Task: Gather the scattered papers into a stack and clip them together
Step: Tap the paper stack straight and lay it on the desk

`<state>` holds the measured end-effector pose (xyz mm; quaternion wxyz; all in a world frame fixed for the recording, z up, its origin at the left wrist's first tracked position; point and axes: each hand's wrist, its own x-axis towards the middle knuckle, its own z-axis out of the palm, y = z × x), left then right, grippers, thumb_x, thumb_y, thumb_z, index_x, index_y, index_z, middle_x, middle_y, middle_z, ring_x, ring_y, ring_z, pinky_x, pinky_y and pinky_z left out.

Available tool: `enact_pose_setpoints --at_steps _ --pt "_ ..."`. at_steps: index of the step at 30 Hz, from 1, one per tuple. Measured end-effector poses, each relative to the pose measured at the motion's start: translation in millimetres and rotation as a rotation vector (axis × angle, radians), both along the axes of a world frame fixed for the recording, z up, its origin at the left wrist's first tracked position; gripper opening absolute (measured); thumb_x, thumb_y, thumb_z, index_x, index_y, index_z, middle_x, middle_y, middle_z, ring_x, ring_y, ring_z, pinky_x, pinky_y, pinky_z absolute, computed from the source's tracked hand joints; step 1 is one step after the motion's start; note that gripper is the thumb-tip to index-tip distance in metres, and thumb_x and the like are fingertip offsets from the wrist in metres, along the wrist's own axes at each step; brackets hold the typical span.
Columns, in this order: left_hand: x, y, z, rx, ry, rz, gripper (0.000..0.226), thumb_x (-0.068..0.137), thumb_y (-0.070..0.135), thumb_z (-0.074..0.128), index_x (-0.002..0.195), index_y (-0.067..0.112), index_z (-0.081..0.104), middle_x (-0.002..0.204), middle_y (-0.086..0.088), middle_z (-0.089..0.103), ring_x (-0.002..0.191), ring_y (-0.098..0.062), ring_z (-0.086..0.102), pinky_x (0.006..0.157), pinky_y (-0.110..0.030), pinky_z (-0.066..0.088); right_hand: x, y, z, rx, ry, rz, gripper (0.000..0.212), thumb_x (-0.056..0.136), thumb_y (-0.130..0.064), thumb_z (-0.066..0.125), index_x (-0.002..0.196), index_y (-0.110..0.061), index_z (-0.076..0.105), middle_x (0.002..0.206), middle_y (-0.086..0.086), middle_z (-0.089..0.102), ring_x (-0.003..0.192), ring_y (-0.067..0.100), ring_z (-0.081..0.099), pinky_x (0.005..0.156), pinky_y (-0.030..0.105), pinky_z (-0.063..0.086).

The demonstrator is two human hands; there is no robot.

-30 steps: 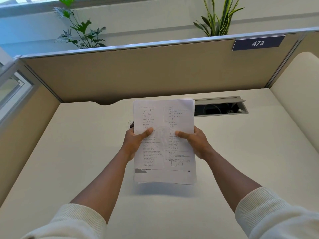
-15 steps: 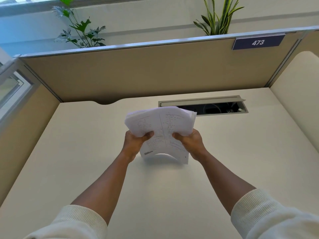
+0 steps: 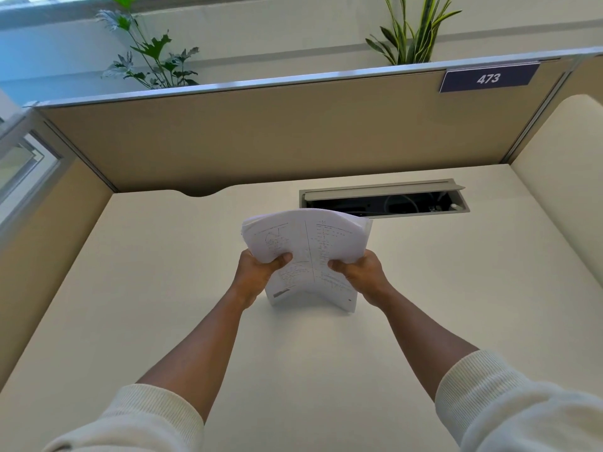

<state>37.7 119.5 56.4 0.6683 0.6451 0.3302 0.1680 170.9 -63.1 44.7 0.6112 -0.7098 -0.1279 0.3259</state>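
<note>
The stack of papers [image 3: 306,252] stands on its lower edge on the cream worktop [image 3: 130,288], near the middle, bowed so its printed face curves toward the camera and its top fans backward. The left hand [image 3: 257,272] grips the stack's left side with the thumb pressed on the front sheet; the right hand [image 3: 362,272] clamps the right side the same way. Both forearms reach out from cream ribbed sleeves [image 3: 509,406] at the bottom corners. Just behind the papers, an open cable hatch [image 3: 385,200] is sunk into the worktop, its raised lid along the far edge and cables showing in the dark slot; the top of the stack overlaps its near-left corner in view. A tan partition [image 3: 261,135] closes the back, carrying a dark plate [image 3: 487,78] marked 473. Two leafy plants [image 3: 153,57] rise behind it.
</note>
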Motion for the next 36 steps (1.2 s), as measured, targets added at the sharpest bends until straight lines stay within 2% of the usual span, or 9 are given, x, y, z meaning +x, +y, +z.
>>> enact_pose_setpoints --at_steps 3,10,13,16,21,25,30,33,36 --pt "-1.2 0.8 -2.2 0.001 0.034 -0.023 0.031 0.079 0.014 0.08 0.103 0.029 0.067 0.102 0.005 0.073 0.097 -0.012 0.066 0.076 -0.03 0.056 2.2 -1.8 -6.2 -0.043 -0.01 0.034 0.027 0.082 -0.012 0.075 0.108 -0.012 0.069 0.105 0.007 0.069 0.096 0.022 0.063 0.08 0.037 0.055" --pt "-4.0 6.7 -3.3 0.008 0.104 -0.035 0.035 0.079 0.02 0.081 0.111 0.014 0.07 0.107 -0.004 0.074 0.097 -0.022 0.071 0.076 -0.037 0.06 8.6 -5.4 -4.3 -0.099 -0.06 0.152 0.028 0.087 -0.028 0.071 0.11 -0.013 0.069 0.106 0.002 0.071 0.096 0.02 0.068 0.08 0.035 0.057" --pt "-7.9 9.0 -6.4 -0.022 0.154 -0.067 0.04 0.08 0.021 0.079 0.117 0.011 0.067 0.11 -0.005 0.073 0.095 -0.024 0.072 0.076 -0.039 0.062 9.9 -7.4 -6.1 -0.088 -0.004 0.184 0.027 0.086 -0.025 0.072 0.11 -0.012 0.069 0.105 0.005 0.073 0.093 0.023 0.071 0.081 0.04 0.06" --pt "-11.9 13.5 -7.4 -0.095 0.116 -0.019 0.034 0.086 0.027 0.073 0.117 0.013 0.067 0.113 -0.005 0.073 0.097 -0.022 0.073 0.076 -0.035 0.061 8.8 -8.3 -6.7 -0.087 0.058 0.23 0.025 0.086 -0.022 0.072 0.108 -0.013 0.069 0.104 0.005 0.073 0.091 0.022 0.072 0.076 0.035 0.061" --pt "-10.6 26.9 -0.9 -0.085 0.09 0.101 0.033 0.1 0.043 0.048 0.115 0.02 0.067 0.108 -0.003 0.071 0.099 -0.02 0.067 0.085 -0.039 0.055 4.4 -12.2 -24.0 -0.139 0.133 0.308 0.029 0.083 -0.02 0.075 0.11 -0.009 0.069 0.107 0.008 0.073 0.095 0.026 0.072 0.085 0.045 0.058" --pt "-9.7 30.6 -3.2 -0.08 0.108 0.156 0.035 0.104 0.046 0.034 0.112 0.031 0.064 0.1 0.0 0.067 0.094 -0.017 0.062 0.08 -0.035 0.049 -6.5 -11.0 -35.4 -0.147 0.193 0.312 0.031 0.082 -0.016 0.075 0.111 -0.007 0.069 0.108 0.01 0.073 0.097 0.029 0.071 0.088 0.047 0.057" --pt "-10.6 39.5 -18.1 -0.206 0.267 0.17 0.058 0.097 0.062 0.035 0.118 0.014 0.059 0.106 -0.008 0.066 0.099 -0.026 0.063 0.078 -0.036 0.048 -16.5 -5.8 -45.4 -0.197 0.218 0.339 0.034 0.081 -0.015 0.077 0.112 -0.007 0.069 0.108 0.008 0.073 0.096 0.025 0.071 0.084 0.039 0.059" --pt "-7.4 42.0 -23.7 -0.236 0.343 0.187 0.043 0.099 0.051 0.039 0.114 0.013 0.055 0.103 -0.007 0.062 0.088 -0.021 0.06 0.067 -0.03 0.043 -20.5 -3.5 -49.9 -0.213 0.22 0.351 0.034 0.081 -0.014 0.077 0.113 -0.007 0.068 0.108 0.007 0.073 0.095 0.023 0.071 0.078 0.032 0.059" --pt "-1.1 44.5 -24.2 -0.235 0.377 0.215 0.021 0.099 0.031 0.036 0.092 0.013 0.045 0.08 -0.004 0.048 0.062 -0.016 0.046 0.054 -0.025 0.032 -22.3 -0.4 -54.7 -0.233 0.233 0.361 0.036 0.08 -0.015 0.078 0.114 -0.008 0.068 0.109 0.006 0.073 0.096 0.023 0.071 0.082 0.036 0.058"
